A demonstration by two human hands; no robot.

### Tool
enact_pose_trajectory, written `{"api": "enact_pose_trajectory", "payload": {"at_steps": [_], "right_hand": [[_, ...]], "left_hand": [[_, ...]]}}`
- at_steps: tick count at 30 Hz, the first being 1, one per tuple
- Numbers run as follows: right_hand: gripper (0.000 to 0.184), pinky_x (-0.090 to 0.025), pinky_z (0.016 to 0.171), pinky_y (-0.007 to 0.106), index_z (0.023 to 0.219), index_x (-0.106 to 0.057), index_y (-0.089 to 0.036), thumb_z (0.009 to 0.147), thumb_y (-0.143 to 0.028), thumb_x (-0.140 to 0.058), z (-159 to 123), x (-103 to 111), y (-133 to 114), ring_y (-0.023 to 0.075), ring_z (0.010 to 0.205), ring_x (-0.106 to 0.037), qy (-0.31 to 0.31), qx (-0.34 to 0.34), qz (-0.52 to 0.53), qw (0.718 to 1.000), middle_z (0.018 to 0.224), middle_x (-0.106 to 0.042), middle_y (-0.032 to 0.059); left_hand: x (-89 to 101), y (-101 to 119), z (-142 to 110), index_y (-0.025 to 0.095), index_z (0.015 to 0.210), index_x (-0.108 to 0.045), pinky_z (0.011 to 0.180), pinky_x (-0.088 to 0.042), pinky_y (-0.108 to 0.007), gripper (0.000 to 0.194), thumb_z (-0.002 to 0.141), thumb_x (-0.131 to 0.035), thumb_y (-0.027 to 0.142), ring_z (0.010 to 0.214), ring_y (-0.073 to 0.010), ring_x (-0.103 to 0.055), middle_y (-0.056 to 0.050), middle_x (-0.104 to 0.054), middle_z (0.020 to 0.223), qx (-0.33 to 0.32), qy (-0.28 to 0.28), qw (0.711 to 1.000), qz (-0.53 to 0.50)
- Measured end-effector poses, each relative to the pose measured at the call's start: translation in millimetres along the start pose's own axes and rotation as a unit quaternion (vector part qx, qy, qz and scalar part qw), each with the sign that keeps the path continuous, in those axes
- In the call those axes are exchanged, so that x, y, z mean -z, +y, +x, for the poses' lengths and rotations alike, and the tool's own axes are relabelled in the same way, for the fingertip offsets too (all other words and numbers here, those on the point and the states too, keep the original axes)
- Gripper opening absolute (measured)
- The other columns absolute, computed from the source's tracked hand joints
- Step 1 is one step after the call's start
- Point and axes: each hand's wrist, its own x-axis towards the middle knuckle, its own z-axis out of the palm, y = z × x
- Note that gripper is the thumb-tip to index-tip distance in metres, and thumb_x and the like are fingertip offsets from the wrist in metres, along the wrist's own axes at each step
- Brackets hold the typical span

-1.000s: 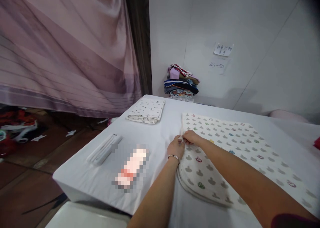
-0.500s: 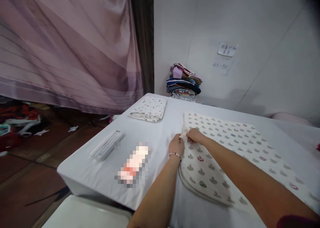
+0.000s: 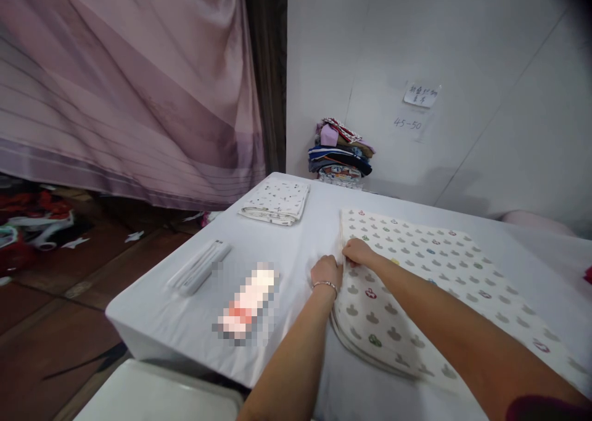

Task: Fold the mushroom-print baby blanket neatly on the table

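Note:
A cream cloth [image 3: 430, 279] printed with small grey and coloured shapes lies folded flat on the white table [image 3: 296, 248]. My left hand [image 3: 326, 269] rests at the cloth's left edge, fingers curled onto it. My right hand [image 3: 357, 251] sits just beside it, fingers pinched on the same edge. A bracelet is on my left wrist.
A smaller folded white cloth [image 3: 275, 203] lies at the table's far left corner. A white flat remote-like object [image 3: 200, 267] and a blurred pink item [image 3: 247, 302] lie near the left edge. A stack of folded clothes [image 3: 340, 154] sits by the wall. A mauve curtain [image 3: 129, 88] hangs left.
Both hands lowered the cloth's raised edge strip down flat onto the table. The view shifted slightly to the left.

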Motion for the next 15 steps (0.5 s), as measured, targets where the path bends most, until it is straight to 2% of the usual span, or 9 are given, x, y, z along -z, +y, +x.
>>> {"api": "enact_pose_trajectory", "payload": {"at_steps": [5, 11, 15], "right_hand": [[0.015, -0.045, 0.049, 0.021, 0.060, -0.063, -0.012, 0.067, -0.015, -0.051, 0, 1, -4, 0.0156, 0.050, -0.061, 0.011, 0.014, -0.053, 0.998, 0.053, -0.064, 0.0090], [0.013, -0.046, 0.048, 0.022, 0.060, -0.064, -0.009, 0.066, -0.012, -0.053, -1, 17, -11, 0.0152, 0.047, -0.060, -0.013, -0.003, -0.097, 0.995, 0.051, -0.062, 0.0091], [0.013, -0.047, 0.048, 0.022, 0.060, -0.064, -0.008, 0.067, -0.010, -0.054, 6, 16, -16, 0.0151, 0.046, -0.060, -0.034, -0.014, -0.129, 0.991, 0.050, -0.061, 0.0087]], "left_hand": [[0.9, 1, 1, 0.018, 0.091, -0.066, 0.072, -0.046, -0.031, 0.025, 0.079, -0.048, 0.030, 0.092, -0.0237, -0.063, -0.011, -0.067, 0.098, 0.001, -0.014, 1.000, -0.003], [0.8, 1, 1, 0.019, 0.091, -0.065, 0.075, -0.046, -0.031, 0.026, 0.079, -0.045, 0.030, 0.093, -0.0232, -0.062, -0.011, -0.068, 0.099, 0.000, -0.005, 1.000, -0.018], [2.1, 1, 2, 0.019, 0.089, -0.064, 0.072, -0.045, -0.030, 0.023, 0.079, -0.045, 0.028, 0.090, -0.0229, -0.063, -0.011, -0.068, 0.095, 0.013, -0.005, 0.999, -0.030]]}}
